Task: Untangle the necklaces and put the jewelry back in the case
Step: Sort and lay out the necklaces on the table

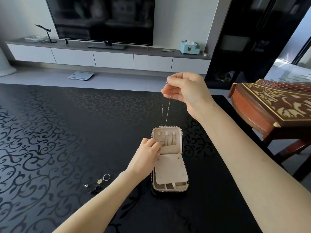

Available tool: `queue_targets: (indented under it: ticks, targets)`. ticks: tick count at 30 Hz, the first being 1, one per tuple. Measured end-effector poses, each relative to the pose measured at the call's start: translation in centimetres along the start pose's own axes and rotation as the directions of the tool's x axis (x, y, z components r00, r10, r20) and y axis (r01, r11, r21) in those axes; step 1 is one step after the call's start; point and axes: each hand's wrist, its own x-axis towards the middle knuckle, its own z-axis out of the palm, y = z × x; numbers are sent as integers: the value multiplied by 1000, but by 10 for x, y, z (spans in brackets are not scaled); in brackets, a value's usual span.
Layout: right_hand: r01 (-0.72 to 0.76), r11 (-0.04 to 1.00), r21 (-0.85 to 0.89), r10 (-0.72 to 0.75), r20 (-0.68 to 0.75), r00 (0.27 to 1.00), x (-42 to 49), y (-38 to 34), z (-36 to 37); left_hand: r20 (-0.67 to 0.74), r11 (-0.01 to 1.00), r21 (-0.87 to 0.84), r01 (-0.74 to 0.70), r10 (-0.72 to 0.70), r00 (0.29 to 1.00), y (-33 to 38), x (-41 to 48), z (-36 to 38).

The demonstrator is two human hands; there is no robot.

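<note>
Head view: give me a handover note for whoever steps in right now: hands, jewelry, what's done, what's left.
Right hand pinches the necklace, raised above the open case; its lower end hangs into the lid.
Left hand: fingers curled at the lid by that lower end; grip unclear.
Done: other chains seem hung in the lid.
Left: seat this necklace, then put in the ring and small pieces lying on the table left of the case.

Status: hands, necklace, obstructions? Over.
Right hand pinches necklace, raised above open case. Left hand at chain's lower end inside case, grip unclear. Loose jewelry on table beside case.
</note>
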Motion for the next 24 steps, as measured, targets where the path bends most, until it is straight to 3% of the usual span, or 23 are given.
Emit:
queue_targets:
  ticks: [13, 24]
  targets:
    - [-90, 992, -89, 93, 22, 995, -5, 34, 5, 19, 1000, 5, 19, -19, 1000, 0, -1, -1]
    - [-110, 986, -125, 120, 75, 990, -11, 54, 5, 215, 988, 125, 88, -113, 970, 8, 3, -4]
